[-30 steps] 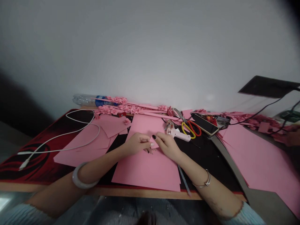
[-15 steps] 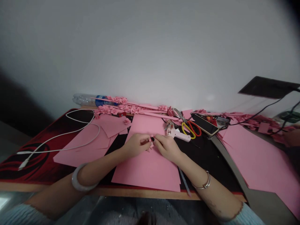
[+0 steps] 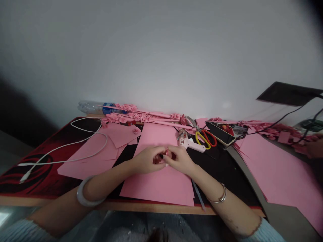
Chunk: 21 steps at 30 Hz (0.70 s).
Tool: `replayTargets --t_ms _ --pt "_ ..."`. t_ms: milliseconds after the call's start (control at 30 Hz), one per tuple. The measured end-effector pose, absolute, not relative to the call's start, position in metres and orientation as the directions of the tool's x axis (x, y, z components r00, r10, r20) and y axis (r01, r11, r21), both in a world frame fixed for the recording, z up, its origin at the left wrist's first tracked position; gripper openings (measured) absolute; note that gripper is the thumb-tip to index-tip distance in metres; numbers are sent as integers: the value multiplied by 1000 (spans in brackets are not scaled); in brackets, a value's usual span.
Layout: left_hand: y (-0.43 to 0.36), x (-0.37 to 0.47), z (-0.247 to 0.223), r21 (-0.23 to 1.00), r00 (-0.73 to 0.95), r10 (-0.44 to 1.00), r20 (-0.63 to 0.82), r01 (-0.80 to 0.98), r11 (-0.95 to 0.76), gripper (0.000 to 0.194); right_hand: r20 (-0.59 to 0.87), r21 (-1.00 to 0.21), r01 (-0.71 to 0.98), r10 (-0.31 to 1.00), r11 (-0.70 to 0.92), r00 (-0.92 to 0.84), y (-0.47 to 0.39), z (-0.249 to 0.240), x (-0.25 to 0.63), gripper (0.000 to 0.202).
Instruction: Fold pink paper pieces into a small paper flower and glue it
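Observation:
Over a stack of pink paper sheets [image 3: 158, 186], my left hand [image 3: 145, 160] and my right hand [image 3: 181, 161] meet with curled fingers. Between the fingertips is a small folded piece of pink paper [image 3: 167, 152], mostly covered by them. Both hands are closed on it. Just beyond my right hand lies a white glue gun [image 3: 193, 145]. Scissors [image 3: 205, 139] with yellow and red handles rest beside it.
Pink paper flowers [image 3: 141, 117] and rolled stems line the wall. A plastic bottle [image 3: 92, 107], a white cable [image 3: 60, 162], a phone [image 3: 220, 133] and a clear glue stick [image 3: 199, 196] lie around. More pink sheets [image 3: 282, 174] and another person's hand [image 3: 314, 148] are at right.
My fingers have shifted around the small pink paper piece, and my left fingers now curl over it more. The hands have dropped slightly. Things on the table have stayed put.

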<state>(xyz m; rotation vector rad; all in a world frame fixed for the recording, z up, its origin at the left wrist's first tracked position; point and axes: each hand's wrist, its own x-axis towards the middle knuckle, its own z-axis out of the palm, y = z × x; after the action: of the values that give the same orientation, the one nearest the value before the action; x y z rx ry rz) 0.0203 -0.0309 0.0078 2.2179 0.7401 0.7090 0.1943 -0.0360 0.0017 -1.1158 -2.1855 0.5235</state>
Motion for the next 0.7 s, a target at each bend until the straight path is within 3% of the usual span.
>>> replayTargets --t_ms 200,300,367,500,700 --pt "-27 20 4 820 589 739 327 211 -531 8 379 -641 574 860 510 -341 -34 3 196 28" --pt "-21 20 -1 905 457 852 257 197 -378 9 370 -702 560 897 440 -241 -32 2 197 32" --pt "-17 21 -5 966 376 905 200 81 -247 21 337 -750 521 913 408 -230 -32 2 196 33" --pt "-15 24 -8 994 458 885 83 -100 -41 38 267 -822 436 924 367 -274 -34 1 193 32" --pt "-18 26 -6 982 495 869 25 -175 72 25 292 -765 487 901 421 -320 -34 1 192 29"
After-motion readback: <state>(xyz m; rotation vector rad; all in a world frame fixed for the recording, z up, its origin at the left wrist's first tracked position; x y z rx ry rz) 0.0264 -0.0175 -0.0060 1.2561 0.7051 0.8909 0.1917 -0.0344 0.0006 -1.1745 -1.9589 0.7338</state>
